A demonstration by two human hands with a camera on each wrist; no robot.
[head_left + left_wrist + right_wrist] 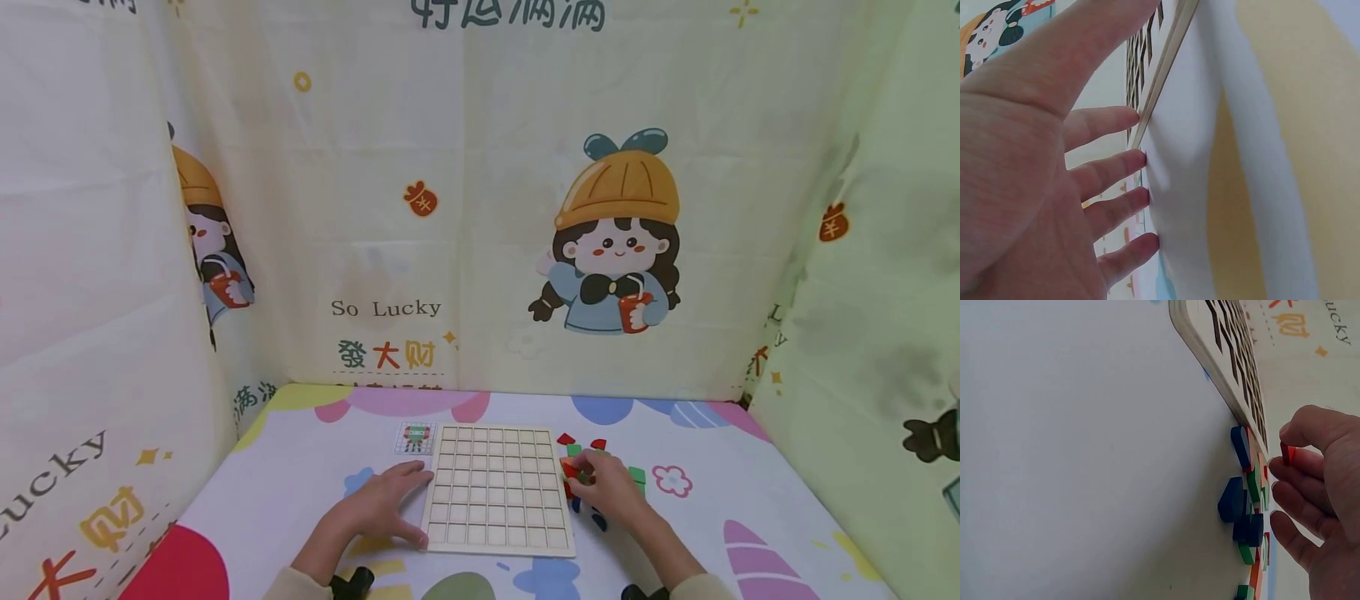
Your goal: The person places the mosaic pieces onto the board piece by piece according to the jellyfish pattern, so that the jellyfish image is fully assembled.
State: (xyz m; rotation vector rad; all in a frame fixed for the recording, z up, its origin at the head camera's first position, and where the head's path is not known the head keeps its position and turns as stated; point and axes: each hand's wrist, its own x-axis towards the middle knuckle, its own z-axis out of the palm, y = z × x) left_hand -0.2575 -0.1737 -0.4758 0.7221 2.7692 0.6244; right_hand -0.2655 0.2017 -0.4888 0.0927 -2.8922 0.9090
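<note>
In the head view, the grid board [487, 492] is lying flat on the worktop [255, 492], between my two hands. My left hand [387, 500] is resting at the board's left edge, thumb and fingers spreading apart. A picture card [415, 437] is lying just beside the board's far left corner. My right hand [611, 490] is hanging over the loose pieces near the board's right edge: red blocks [566, 438], green blocks [637, 477] and dark blue blocks [599, 522]. A printed cloth [465, 250] is hanging beyond the board.

In the left wrist view, my fingers are pointing out nearly straight, the forefinger's tip meeting the board's edge.

In the right wrist view, my thumb and forefinger are pinching a small red piece [1289, 452] off the board's right side, while one dark blue block is lying just beside that edge.
</note>
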